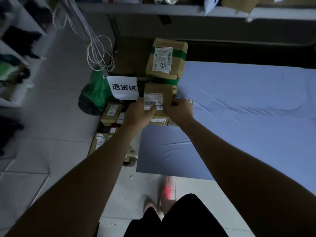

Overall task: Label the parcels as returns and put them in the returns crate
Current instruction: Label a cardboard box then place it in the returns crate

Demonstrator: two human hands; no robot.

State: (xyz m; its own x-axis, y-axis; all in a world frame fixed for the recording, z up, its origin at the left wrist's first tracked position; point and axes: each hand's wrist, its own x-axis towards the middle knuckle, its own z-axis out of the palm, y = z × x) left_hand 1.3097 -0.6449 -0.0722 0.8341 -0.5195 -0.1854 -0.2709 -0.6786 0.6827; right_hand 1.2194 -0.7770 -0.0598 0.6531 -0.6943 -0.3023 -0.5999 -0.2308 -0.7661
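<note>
Parcel [158, 94] is gripped at its near edge by left hand [138, 115] and right hand [179, 112], fingers curled round it. Its long axis runs away from the fingers. Crate [126, 53] is judged beyond and left of them, left hand nearer.

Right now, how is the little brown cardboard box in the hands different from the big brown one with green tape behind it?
The small brown cardboard parcel is much smaller than the large brown cardboard parcel with green tape. The small one shows no green tape. The left hand and right hand grip the small one; the large one sits untouched behind. Both are brown cardboard with white labels.
</note>
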